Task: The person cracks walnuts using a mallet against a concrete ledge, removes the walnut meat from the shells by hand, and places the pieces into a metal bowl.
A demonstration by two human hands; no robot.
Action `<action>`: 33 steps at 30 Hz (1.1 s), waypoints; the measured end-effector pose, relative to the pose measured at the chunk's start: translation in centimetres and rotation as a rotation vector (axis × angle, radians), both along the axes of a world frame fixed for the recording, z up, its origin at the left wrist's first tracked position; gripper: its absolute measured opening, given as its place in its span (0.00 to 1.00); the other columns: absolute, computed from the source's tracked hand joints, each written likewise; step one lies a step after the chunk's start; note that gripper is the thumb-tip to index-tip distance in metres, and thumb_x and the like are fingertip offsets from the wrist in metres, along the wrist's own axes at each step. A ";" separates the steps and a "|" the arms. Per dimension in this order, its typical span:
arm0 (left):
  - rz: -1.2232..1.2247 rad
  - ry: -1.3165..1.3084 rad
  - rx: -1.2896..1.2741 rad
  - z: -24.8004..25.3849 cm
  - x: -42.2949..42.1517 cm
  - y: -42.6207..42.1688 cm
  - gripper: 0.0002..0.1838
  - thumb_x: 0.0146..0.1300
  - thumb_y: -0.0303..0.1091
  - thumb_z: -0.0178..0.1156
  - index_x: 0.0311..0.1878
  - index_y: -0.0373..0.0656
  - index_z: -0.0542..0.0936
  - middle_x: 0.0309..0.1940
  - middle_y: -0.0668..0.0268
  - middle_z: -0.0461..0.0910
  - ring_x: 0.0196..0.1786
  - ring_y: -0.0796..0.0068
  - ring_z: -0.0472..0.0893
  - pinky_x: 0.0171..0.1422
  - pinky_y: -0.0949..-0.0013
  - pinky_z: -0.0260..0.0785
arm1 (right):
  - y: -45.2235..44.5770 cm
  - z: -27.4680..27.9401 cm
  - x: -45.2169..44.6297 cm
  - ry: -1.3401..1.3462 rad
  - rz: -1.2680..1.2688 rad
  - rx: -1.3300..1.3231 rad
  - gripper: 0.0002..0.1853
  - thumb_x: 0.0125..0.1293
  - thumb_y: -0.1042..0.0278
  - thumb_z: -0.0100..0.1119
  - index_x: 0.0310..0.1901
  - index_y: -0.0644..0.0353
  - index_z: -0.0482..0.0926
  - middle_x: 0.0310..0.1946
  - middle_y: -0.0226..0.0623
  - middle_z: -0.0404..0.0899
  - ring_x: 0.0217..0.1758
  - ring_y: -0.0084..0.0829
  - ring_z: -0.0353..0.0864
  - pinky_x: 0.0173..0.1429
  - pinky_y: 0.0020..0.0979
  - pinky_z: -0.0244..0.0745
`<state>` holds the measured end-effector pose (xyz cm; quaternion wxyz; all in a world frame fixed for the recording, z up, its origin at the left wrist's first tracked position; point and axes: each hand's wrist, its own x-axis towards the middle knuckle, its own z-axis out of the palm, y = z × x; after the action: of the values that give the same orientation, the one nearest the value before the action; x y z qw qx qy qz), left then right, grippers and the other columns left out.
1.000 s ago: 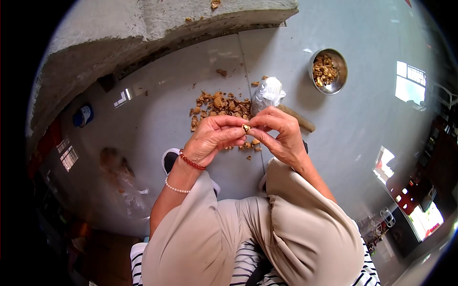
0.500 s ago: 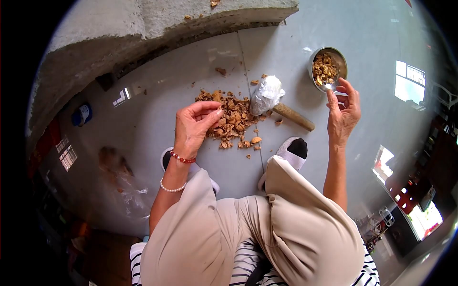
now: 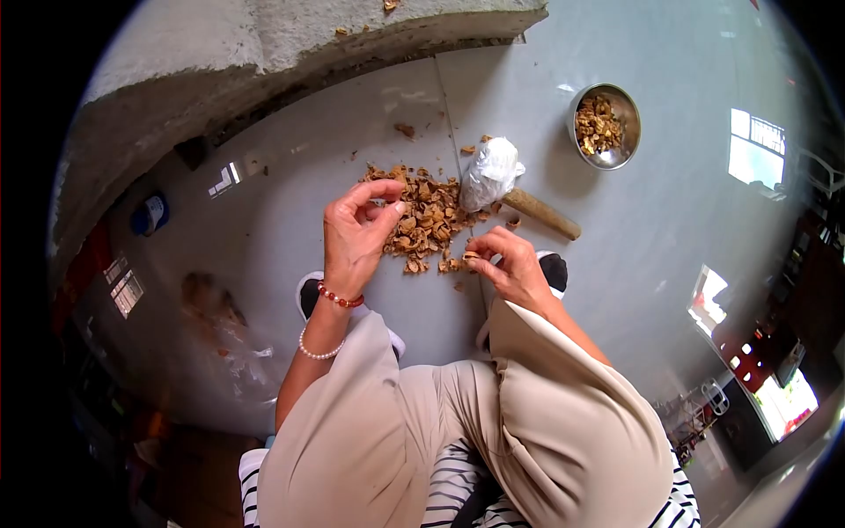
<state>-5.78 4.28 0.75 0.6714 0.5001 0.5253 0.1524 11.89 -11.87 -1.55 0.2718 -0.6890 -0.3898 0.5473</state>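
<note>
Broken walnut shells (image 3: 427, 224) lie in a heap on the grey tiled floor. My left hand (image 3: 356, 231) is at the heap's left edge, thumb and forefinger curved and slightly apart, with nothing visible between them. At the heap's lower right, my right hand (image 3: 513, 264) pinches a walnut shell piece (image 3: 472, 256). A hammer (image 3: 541, 214) with a wooden handle lies beside the shells, its head wrapped in white plastic (image 3: 493, 174). Walnut kernels (image 3: 598, 125) fill part of a steel bowl (image 3: 630, 110) farther right.
A rough concrete ledge (image 3: 189, 40) runs along the top left. Loose shell bits (image 3: 404, 130) are scattered on the floor around the heap. My shoes flank the work area. A blue container (image 3: 150, 215) and a clear plastic bag (image 3: 242, 361) are off to the left.
My right hand has moved from the bowl down and left to the shell heap and taken hold of a shell piece. My left thumb and forefinger have parted slightly.
</note>
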 end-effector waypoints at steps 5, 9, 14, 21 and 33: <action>-0.154 -0.235 -0.415 0.4 0.7 -0.9 0.12 0.56 0.24 0.63 0.44 0.36 0.80 0.36 0.66 0.82 0.34 0.84 0.79 0.37 0.80 0.73 | 3.1 3.5 0.7 0.600 -0.416 -0.212 0.09 0.56 0.73 0.65 0.37 0.65 0.78 0.28 0.31 0.80 0.29 0.18 0.77 0.34 0.22 0.75; -0.192 -0.295 -0.566 1.7 1.5 -1.4 0.11 0.57 0.27 0.64 0.44 0.35 0.80 0.34 0.64 0.83 0.33 0.81 0.80 0.38 0.78 0.74 | 4.6 5.1 0.2 0.535 -0.376 -0.056 0.10 0.54 0.75 0.67 0.37 0.65 0.78 0.28 0.32 0.80 0.30 0.18 0.79 0.35 0.21 0.75; -0.116 -0.334 -0.560 1.7 1.1 -1.2 0.11 0.57 0.30 0.65 0.41 0.35 0.82 0.32 0.64 0.82 0.30 0.80 0.79 0.35 0.78 0.73 | 4.9 5.4 -0.1 0.556 -0.417 -0.030 0.09 0.56 0.74 0.66 0.37 0.66 0.78 0.28 0.33 0.80 0.30 0.21 0.80 0.35 0.22 0.76; -0.062 -0.390 -0.432 1.1 1.1 -2.0 0.09 0.60 0.28 0.63 0.40 0.34 0.82 0.33 0.64 0.80 0.32 0.78 0.80 0.36 0.78 0.76 | 5.0 5.1 -0.7 0.651 -0.555 0.019 0.07 0.60 0.73 0.63 0.35 0.68 0.79 0.32 0.37 0.79 0.30 0.25 0.79 0.36 0.25 0.77; 0.083 -0.339 -0.303 1.1 2.2 -3.0 0.07 0.61 0.24 0.60 0.40 0.33 0.82 0.34 0.63 0.79 0.32 0.77 0.81 0.36 0.78 0.79 | 5.2 4.2 -1.7 0.645 -0.668 0.073 0.06 0.63 0.73 0.59 0.35 0.68 0.78 0.29 0.35 0.80 0.32 0.23 0.80 0.38 0.25 0.80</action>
<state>-3.62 1.29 1.88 0.8106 0.3389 0.4421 0.1808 10.18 -6.65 2.64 0.5645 -0.5615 -0.0611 0.6020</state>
